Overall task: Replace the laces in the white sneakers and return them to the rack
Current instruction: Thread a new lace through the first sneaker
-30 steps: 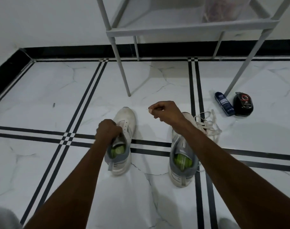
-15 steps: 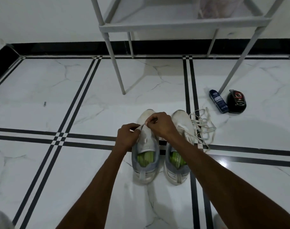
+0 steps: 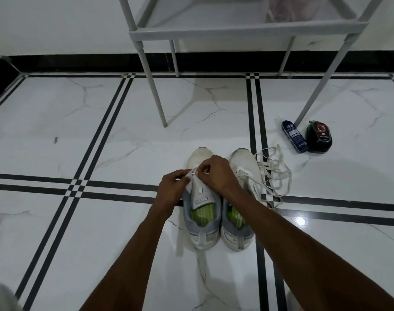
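Two white sneakers side by side at lower centre of the frame, toes pointing up-frame, touching along their inner sides. Left sneaker (image 3: 200,212) under both hands, tongue pulled up and green insole showing. Left hand (image 3: 172,189) curled at the shoe's left edge, pinching a short white lace end (image 3: 192,172) near the front eyelets. Right hand (image 3: 216,171) curled over the shoe's forefoot, thumb and forefinger pinching the same lace just beside the left fingertips. Right sneaker (image 3: 241,209) partly under the right forearm, with loose laces (image 3: 270,176) trailing off it in a tangled heap on the floor (image 3: 101,131) to its right.

Against half a second ago: hands in almost the same pinch over the left shoe, drawn slightly closer together. A full second ago: sneakers well apart, left hand down on the left shoe's collar, right hand raised clear between the two shoes.

White rack (image 3: 247,30) across upper centre, legs on the floor beyond the shoes; on its shelf, upper right, a clear container (image 3: 288,10) with blurred reddish contents, not identifiable. Near the rack's right front leg, a dark blue bottle (image 3: 295,136) lying flat, just beside a black rounded case (image 3: 319,136).
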A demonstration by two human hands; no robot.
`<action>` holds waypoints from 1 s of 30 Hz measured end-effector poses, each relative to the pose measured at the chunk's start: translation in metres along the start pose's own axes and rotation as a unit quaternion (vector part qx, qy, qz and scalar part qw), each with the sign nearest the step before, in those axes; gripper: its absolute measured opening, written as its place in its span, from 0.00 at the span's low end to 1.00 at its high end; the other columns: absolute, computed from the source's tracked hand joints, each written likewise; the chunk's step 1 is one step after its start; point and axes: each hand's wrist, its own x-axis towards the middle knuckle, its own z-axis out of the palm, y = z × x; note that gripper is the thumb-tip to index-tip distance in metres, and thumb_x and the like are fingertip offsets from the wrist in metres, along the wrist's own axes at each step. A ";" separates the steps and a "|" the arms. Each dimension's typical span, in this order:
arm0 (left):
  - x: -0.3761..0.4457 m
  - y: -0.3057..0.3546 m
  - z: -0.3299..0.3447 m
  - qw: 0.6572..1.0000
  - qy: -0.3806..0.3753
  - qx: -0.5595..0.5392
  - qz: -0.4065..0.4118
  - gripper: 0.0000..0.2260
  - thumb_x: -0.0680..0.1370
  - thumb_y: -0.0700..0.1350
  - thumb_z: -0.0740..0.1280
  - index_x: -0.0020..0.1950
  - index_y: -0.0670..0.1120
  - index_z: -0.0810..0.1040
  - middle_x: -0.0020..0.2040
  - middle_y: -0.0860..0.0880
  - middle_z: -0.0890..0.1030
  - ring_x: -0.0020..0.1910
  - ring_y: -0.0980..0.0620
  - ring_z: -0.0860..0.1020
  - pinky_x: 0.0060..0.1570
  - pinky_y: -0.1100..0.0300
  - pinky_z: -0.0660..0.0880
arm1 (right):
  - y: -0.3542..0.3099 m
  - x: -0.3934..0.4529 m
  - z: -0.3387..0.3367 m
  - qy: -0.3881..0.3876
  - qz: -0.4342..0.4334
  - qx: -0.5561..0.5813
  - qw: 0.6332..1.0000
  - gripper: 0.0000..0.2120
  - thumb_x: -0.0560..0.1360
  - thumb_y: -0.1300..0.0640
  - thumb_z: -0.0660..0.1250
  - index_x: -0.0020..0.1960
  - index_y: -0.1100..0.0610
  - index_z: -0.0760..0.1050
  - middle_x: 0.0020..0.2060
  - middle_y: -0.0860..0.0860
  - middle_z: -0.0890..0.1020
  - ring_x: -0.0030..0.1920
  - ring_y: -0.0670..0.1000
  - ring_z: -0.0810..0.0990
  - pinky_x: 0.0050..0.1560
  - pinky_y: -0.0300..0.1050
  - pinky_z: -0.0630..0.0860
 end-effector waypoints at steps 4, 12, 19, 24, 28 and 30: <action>-0.001 0.002 0.001 1.000 -0.003 0.003 0.010 0.12 0.76 0.49 0.68 0.56 0.51 0.86 0.54 0.50 0.86 0.57 0.46 0.82 0.54 0.49 0.82 | 0.001 0.002 0.008 0.021 0.047 -0.011 0.999 0.07 0.71 0.57 0.70 0.37 0.55 0.86 0.36 0.48 0.86 0.39 0.48 0.83 0.41 0.48 0.81; 0.001 0.003 0.006 1.000 0.013 0.020 -0.007 0.09 0.81 0.48 0.67 0.53 0.50 0.87 0.49 0.50 0.86 0.52 0.52 0.82 0.52 0.55 0.79 | 0.005 -0.002 0.008 -0.002 0.057 -0.017 0.998 0.08 0.73 0.52 0.72 0.38 0.52 0.86 0.36 0.47 0.85 0.39 0.48 0.83 0.40 0.49 0.81; 0.000 0.005 0.015 0.991 0.095 0.073 0.058 0.03 0.76 0.46 0.74 0.46 0.47 0.85 0.41 0.51 0.86 0.42 0.50 0.85 0.47 0.53 0.82 | 0.007 -0.003 0.004 -0.020 0.096 0.033 0.995 0.08 0.71 0.58 0.72 0.37 0.47 0.78 0.35 0.43 0.83 0.40 0.47 0.83 0.46 0.49 0.82; 0.003 0.014 -0.002 0.981 0.188 -0.036 -0.025 0.05 0.82 0.38 0.62 0.52 0.42 0.77 0.44 0.46 0.80 0.38 0.48 0.82 0.42 0.55 0.81 | 0.007 -0.003 -0.002 -0.074 0.093 -0.027 0.993 0.09 0.74 0.61 0.67 0.39 0.49 0.78 0.44 0.49 0.85 0.46 0.52 0.83 0.50 0.50 0.80; 0.001 0.012 -0.070 0.905 0.414 -0.054 -0.087 0.14 0.82 0.36 0.58 0.36 0.40 0.71 0.33 0.46 0.72 0.33 0.48 0.72 0.37 0.59 0.71 | 0.006 -0.001 -0.007 -0.086 0.102 -0.055 0.990 0.06 0.75 0.57 0.68 0.42 0.48 0.81 0.46 0.48 0.85 0.48 0.51 0.82 0.49 0.48 0.79; -0.005 0.011 -0.080 0.884 0.459 0.037 -0.077 0.11 0.81 0.36 0.61 0.39 0.40 0.74 0.38 0.44 0.76 0.41 0.45 0.76 0.45 0.57 0.71 | 0.003 0.001 -0.007 -0.102 0.099 -0.067 0.988 0.05 0.75 0.56 0.68 0.44 0.48 0.82 0.46 0.46 0.85 0.48 0.50 0.81 0.50 0.47 0.79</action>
